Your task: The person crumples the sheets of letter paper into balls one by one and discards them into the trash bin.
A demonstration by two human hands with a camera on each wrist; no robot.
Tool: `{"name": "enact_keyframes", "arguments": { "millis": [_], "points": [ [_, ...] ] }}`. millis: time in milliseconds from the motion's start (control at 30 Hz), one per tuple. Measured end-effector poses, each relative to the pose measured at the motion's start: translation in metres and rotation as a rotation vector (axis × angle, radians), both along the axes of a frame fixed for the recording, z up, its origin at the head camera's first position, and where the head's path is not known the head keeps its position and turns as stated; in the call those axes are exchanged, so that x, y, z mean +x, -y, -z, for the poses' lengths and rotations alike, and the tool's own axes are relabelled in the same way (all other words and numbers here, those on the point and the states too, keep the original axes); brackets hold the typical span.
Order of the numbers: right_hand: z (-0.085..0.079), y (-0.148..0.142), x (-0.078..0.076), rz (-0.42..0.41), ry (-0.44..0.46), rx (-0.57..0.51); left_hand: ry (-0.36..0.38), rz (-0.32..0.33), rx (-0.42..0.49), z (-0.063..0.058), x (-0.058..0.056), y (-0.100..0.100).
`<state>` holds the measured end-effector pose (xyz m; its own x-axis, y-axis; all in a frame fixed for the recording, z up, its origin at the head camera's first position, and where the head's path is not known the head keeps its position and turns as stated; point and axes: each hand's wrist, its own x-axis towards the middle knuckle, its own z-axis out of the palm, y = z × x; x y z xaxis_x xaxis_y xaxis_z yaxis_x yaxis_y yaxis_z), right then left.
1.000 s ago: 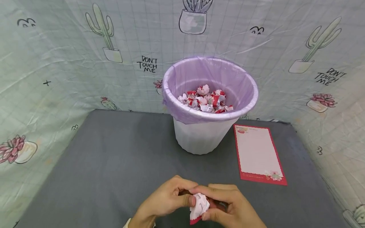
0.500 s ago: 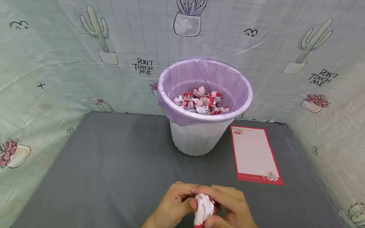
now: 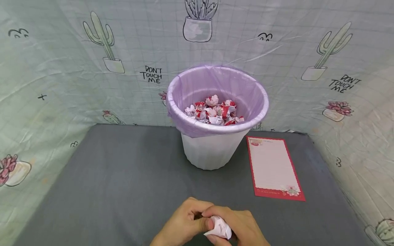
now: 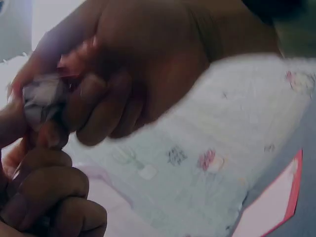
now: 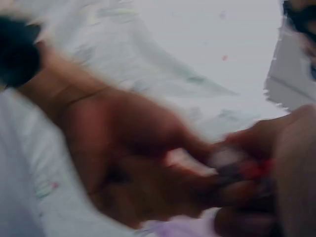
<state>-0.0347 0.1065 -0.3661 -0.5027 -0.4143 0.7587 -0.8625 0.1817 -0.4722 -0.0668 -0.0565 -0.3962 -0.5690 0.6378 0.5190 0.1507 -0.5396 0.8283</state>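
Note:
Close to the front edge of the head view, my left hand (image 3: 181, 223) and right hand (image 3: 241, 223) meet around a crumpled piece of paper (image 3: 220, 228). Its visible side is white. The left thumb presses on the paper from one side, while the right hand's fingers curl round its top and far side. Part of the paper is hidden by the fingers. In the left wrist view the same crumpled paper (image 4: 43, 96) shows between the fingertips of both hands. The right wrist view is blurred, with some red showing at the pinched paper.
Beyond the hands stands a white bin (image 3: 209, 153) with a purple liner (image 3: 189, 130) folded over its rim. Several red-and-white paper balls (image 3: 215, 111) lie inside it. To its right, a flat red-bordered sheet (image 3: 274, 165) lies on the grey table (image 3: 123, 177). Patterned cloth (image 3: 138, 41) surrounds the table.
The paper is squeezed into a shorter, rounder lump, and its red lower edge no longer shows. Both hands stay around it. The head view has shifted slightly, so the bin appears farther left and lower.

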Motion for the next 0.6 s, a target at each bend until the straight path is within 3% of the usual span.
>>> {"name": "enact_keyframes", "arguments": {
  "millis": [67, 133, 233, 367, 433, 600],
  "points": [
    [-0.001, 0.007, -0.006, 0.028, -0.113, -0.051, 0.009, -0.020, 0.038, -0.001, 0.002, -0.001],
    [-0.001, 0.011, -0.012, 0.005, -0.180, -0.117, 0.034, -0.040, 0.050, -0.001, 0.003, -0.002],
    [-0.002, 0.014, -0.020, -0.076, -0.190, -0.189, 0.038, -0.060, 0.044, 0.003, 0.001, -0.003],
    [0.000, 0.012, -0.027, -0.188, -0.164, -0.245, -0.057, -0.072, 0.017, 0.008, -0.005, -0.002],
    [0.000, 0.009, -0.030, -0.213, -0.174, -0.229, -0.079, -0.063, -0.001, 0.009, -0.006, 0.000],
    [-0.001, 0.005, -0.026, -0.143, -0.159, -0.084, 0.049, 0.020, -0.038, 0.002, -0.001, 0.008]
  ]
}}
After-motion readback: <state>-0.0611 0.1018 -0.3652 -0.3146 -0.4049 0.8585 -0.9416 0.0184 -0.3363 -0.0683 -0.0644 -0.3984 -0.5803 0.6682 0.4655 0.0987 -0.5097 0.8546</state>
